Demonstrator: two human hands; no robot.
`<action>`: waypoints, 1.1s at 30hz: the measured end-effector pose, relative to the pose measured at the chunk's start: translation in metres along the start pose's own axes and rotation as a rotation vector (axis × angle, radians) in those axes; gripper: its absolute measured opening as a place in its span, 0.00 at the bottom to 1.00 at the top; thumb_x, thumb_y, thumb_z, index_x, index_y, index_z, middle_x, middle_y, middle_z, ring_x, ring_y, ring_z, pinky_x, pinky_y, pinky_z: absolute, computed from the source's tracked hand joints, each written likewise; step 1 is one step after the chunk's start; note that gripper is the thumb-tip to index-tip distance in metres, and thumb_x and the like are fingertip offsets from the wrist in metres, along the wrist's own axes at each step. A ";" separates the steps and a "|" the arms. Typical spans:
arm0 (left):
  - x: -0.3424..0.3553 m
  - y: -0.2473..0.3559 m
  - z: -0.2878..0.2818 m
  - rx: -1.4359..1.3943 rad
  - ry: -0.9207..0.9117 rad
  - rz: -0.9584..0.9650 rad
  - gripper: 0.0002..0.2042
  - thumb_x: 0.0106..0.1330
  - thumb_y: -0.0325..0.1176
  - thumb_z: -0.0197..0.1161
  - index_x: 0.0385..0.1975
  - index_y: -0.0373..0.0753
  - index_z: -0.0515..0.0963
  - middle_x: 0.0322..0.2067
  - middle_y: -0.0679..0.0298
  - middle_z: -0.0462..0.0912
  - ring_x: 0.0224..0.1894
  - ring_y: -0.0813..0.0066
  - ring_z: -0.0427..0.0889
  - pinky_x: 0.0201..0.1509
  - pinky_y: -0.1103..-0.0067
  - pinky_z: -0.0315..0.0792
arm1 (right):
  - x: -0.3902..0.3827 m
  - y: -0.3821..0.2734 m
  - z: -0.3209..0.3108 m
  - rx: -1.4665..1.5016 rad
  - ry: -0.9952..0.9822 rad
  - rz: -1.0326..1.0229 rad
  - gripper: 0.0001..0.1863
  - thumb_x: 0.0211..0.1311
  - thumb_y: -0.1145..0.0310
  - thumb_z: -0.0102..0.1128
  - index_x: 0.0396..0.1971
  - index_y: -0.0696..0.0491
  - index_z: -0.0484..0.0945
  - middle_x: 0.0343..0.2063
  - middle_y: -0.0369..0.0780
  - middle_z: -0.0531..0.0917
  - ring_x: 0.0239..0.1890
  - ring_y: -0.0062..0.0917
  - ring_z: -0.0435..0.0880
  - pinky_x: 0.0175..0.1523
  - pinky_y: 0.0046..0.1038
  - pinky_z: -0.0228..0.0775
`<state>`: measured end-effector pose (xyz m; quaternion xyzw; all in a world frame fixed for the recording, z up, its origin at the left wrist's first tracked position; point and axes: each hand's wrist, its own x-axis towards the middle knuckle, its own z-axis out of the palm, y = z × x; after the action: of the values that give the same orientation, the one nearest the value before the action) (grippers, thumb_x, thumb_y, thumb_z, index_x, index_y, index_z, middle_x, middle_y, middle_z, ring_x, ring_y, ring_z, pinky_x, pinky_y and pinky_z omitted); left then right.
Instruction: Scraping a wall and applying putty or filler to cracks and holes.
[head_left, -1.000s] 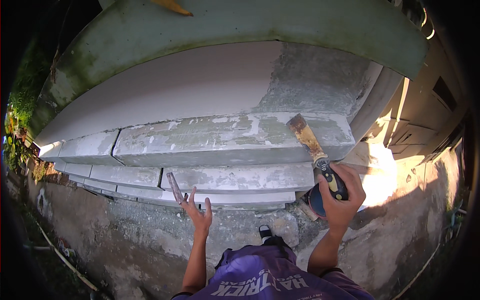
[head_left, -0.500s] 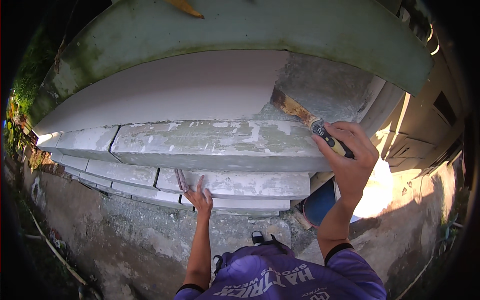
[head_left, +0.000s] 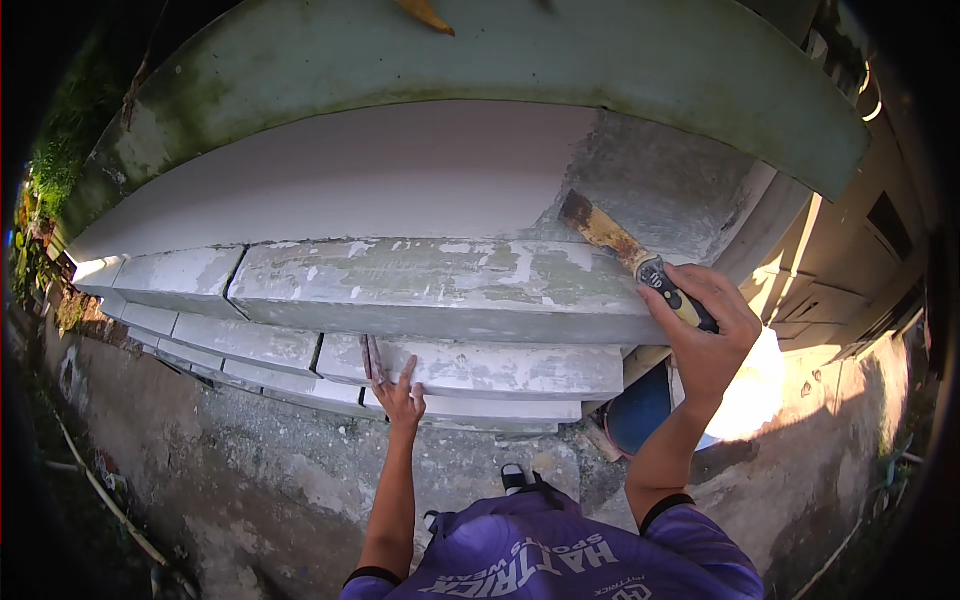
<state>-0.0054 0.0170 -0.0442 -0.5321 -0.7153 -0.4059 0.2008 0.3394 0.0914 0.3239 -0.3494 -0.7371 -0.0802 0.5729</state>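
Observation:
A putty knife [head_left: 630, 250] with a rusty blade and a black-and-yellow handle is gripped in my right hand [head_left: 712, 315]. Its blade tip lies against the wall, near the border between the white coating [head_left: 400, 170] and the bare grey patch [head_left: 670, 170]. Just below runs a ledge [head_left: 440, 280] with flaking white paint. My left hand [head_left: 402, 392] rests with its fingers spread on a lower ledge [head_left: 500, 368], which has patchy white paint too.
A green mossy overhang [head_left: 480, 60] curves above the wall. Beneath the ledges at right stands a blue container [head_left: 640, 412], beside a brightly sunlit white shape [head_left: 750, 390]. Rough concrete ground [head_left: 260, 470] lies below, and plants [head_left: 60, 165] grow at far left.
The putty knife and my right hand have shifted slightly right and down along the wall. My left hand stays on the lower ledge, while the whole view has shifted a little.

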 end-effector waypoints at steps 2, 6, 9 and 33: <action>-0.001 0.002 -0.002 0.004 0.019 0.024 0.24 0.69 0.50 0.46 0.60 0.50 0.76 0.67 0.33 0.54 0.70 0.38 0.53 0.71 0.56 0.46 | 0.000 0.001 -0.009 -0.021 -0.009 0.016 0.16 0.39 0.77 0.79 0.33 0.57 0.86 0.32 0.40 0.86 0.33 0.25 0.86 0.36 0.22 0.77; -0.001 0.001 -0.001 -0.002 -0.013 0.042 0.25 0.69 0.51 0.46 0.62 0.50 0.74 0.67 0.34 0.56 0.69 0.38 0.55 0.70 0.55 0.49 | 0.008 -0.005 -0.001 -0.078 0.009 0.009 0.16 0.39 0.77 0.79 0.33 0.58 0.86 0.32 0.40 0.86 0.33 0.25 0.86 0.37 0.23 0.77; -0.002 -0.005 -0.004 0.009 0.000 0.088 0.25 0.68 0.50 0.47 0.61 0.48 0.73 0.65 0.34 0.58 0.68 0.38 0.57 0.69 0.55 0.50 | 0.008 -0.007 0.008 -0.041 0.010 -0.007 0.16 0.39 0.76 0.79 0.33 0.57 0.86 0.32 0.39 0.86 0.33 0.25 0.86 0.39 0.23 0.77; -0.006 -0.023 -0.012 -0.120 -0.097 0.164 0.25 0.61 0.40 0.60 0.59 0.42 0.72 0.50 0.44 0.74 0.57 0.37 0.66 0.65 0.53 0.58 | -0.030 -0.047 0.006 -0.095 0.025 0.130 0.14 0.42 0.73 0.77 0.31 0.59 0.85 0.31 0.41 0.86 0.33 0.27 0.86 0.40 0.25 0.76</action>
<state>-0.0263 0.0017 -0.0500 -0.6190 -0.6528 -0.4039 0.1661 0.3089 0.0472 0.3084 -0.4222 -0.7011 -0.0822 0.5687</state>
